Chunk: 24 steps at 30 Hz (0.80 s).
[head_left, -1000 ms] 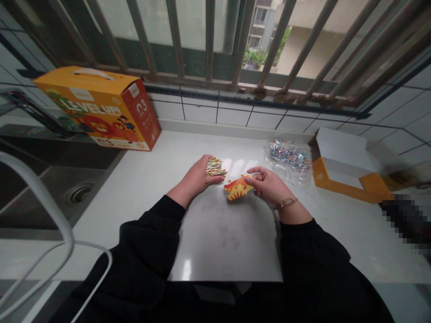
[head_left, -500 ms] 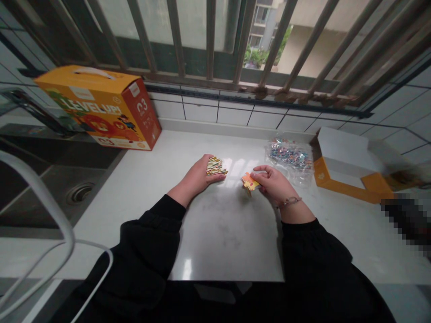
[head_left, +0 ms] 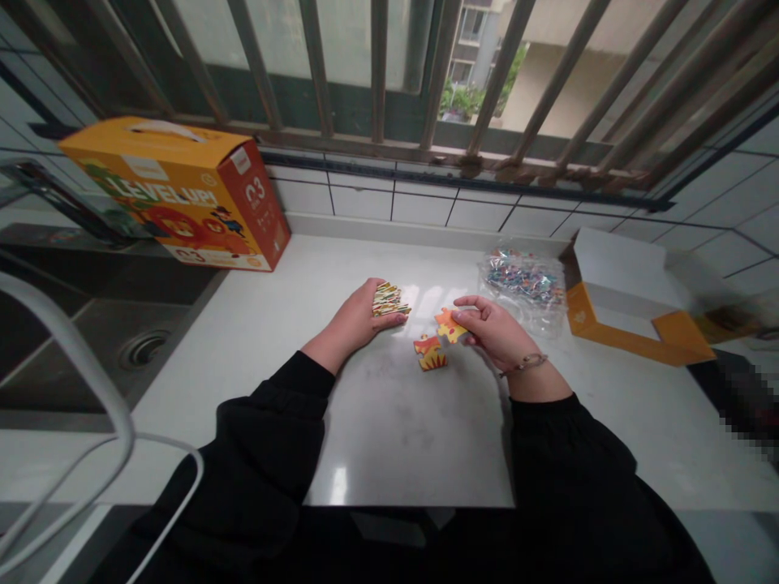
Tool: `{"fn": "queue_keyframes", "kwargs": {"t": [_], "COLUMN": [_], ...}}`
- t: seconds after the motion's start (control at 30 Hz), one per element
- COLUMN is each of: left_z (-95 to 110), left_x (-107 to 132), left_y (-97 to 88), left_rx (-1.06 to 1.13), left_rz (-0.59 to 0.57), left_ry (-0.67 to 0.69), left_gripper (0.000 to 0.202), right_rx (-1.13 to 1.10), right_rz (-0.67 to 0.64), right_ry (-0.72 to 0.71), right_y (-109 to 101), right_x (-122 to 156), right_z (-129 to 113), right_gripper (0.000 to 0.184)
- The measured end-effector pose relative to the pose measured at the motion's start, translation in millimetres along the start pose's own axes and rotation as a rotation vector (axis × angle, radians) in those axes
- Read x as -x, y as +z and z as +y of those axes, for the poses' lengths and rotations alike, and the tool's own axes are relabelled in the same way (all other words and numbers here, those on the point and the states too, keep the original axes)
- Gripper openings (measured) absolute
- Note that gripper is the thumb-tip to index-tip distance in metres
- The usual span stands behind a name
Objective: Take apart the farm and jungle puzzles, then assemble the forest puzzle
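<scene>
Puzzle pieces (head_left: 388, 301), stacked, sit in our left hand (head_left: 360, 315), fingers gripping the stack. Our right hand (head_left: 490, 328) pinches an orange-and-yellow piece (head_left: 451, 327) between thumb and fingers. Just beside it, we see a second piece (head_left: 431, 355) on or above the white counter (head_left: 407, 442); contact unclear.

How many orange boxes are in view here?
2. The large LEVEL UP! box stands by the sink at left; the low, open box sits at right, beside the clear bag. No third one shows.
</scene>
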<state>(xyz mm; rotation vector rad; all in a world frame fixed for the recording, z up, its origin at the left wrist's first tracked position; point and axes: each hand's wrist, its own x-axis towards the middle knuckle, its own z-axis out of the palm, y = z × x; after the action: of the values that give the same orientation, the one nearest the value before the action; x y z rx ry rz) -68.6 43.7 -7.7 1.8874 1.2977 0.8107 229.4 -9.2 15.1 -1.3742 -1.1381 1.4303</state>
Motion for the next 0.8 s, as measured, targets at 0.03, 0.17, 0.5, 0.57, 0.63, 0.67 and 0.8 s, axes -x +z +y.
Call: {"fn": "queue_keyframes", "kwargs": {"t": [0.03, 0.17, 0.5, 0.57, 0.63, 0.67, 0.8], "left_z": [0.3, 1.6, 0.8, 1.5, 3.4, 4.6, 9.8], "left_x": [0.0, 0.8, 1.0, 0.8, 0.9, 1.2, 3.3], "left_y": [0.0, -0.1, 0.4, 0.5, 0.7, 1.0, 3.2], "left_rx": [-0.002, -0.013, -0.001, -0.014, -0.047, -0.069, -0.110], "left_rz": [0.002, 0.012, 0.011, 0.010, 0.012, 0.013, -0.011], "left_ry": [-0.001, -0.008, -0.015, -0.010, -0.001, 0.004, 0.029], "left_gripper": [0.068, 0.069, 0.070, 0.068, 0.066, 0.065, 0.063], "right_rx": [0.068, 0.536, 0.992, 0.969, 0.915, 0.883, 0.768], "right_rz": [-0.032, -0.159, -0.282, -0.279, -0.284, -0.289, -0.251], "right_ry": [-0.009, -0.140, -0.401, -0.347, -0.317, -0.317, -0.401], "right_y": [0.5, 5.5, 14.2, 15.1, 17.1, 18.8, 29.8], "right_x": [0.3, 1.8, 13.2, 15.7, 17.3, 17.6, 13.8], "right_z": [1.8, 8.1, 7.2, 4.7, 2.8, 2.5, 6.9], "right_gripper": [0.059, 0.053, 0.054, 0.056, 0.055, 0.054, 0.039]}}
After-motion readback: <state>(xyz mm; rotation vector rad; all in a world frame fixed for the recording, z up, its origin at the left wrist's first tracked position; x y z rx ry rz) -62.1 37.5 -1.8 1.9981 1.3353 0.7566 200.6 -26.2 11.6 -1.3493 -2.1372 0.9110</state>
